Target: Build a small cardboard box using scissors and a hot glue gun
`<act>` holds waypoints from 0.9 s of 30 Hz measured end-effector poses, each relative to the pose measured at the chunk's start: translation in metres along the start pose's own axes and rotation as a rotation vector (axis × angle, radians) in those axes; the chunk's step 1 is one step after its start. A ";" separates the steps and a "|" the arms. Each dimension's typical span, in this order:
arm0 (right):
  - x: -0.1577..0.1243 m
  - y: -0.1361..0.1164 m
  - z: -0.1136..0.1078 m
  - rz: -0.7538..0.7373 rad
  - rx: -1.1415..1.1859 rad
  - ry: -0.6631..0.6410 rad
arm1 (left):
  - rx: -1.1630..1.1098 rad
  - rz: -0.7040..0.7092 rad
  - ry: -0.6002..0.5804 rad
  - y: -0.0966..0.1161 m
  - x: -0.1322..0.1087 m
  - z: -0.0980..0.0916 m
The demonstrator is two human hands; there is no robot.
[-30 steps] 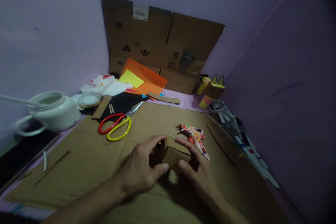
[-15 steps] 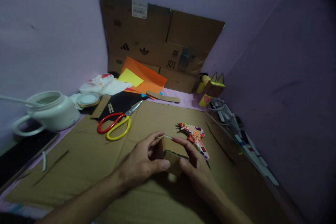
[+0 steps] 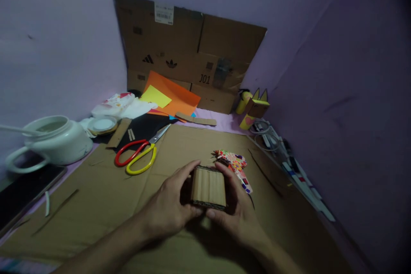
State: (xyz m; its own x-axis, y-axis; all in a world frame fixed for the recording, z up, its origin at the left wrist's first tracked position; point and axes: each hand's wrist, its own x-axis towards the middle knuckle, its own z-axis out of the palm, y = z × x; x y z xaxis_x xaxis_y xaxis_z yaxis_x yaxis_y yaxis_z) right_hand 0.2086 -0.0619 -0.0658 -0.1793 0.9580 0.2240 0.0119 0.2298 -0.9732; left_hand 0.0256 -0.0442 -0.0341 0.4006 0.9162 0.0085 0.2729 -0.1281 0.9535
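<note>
Head camera | Lower centre: left hand point(image 3: 168, 199) and right hand point(image 3: 240, 207), fingers curled, pinch a corrugated-cardboard block point(image 3: 209, 186) from opposite sides, apparently to steady its ribbed face upward | Left of centre: red-and-yellow-handled scissors point(image 3: 147, 143) lie apart, likely for working room

Home craft corner, by looks: purple walls point(image 3: 321, 17), scissors point(image 3: 151, 141), coloured paper point(image 3: 180, 97), floral glue gun point(image 3: 233, 161), cardboard-covered surface point(image 3: 186, 145).
</note>
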 end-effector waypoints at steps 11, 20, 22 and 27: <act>0.003 0.002 0.002 -0.144 -0.212 0.278 | 0.046 0.056 0.173 -0.005 -0.005 0.004; 0.003 -0.001 0.007 -0.314 -0.563 0.190 | -0.202 0.096 0.109 -0.006 0.004 0.003; 0.001 -0.007 0.010 -0.342 -0.530 0.084 | -0.081 0.115 0.153 -0.007 0.007 0.001; -0.001 -0.009 0.009 -0.316 -0.394 -0.075 | 0.215 0.106 0.211 -0.002 0.008 0.001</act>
State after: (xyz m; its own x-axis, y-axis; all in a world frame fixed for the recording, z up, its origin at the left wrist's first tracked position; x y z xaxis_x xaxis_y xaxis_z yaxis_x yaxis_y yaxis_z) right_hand 0.1999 -0.0667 -0.0574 -0.3041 0.8197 0.4854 0.3128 0.5672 -0.7619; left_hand 0.0292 -0.0367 -0.0366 0.2526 0.9490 0.1885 0.4265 -0.2841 0.8587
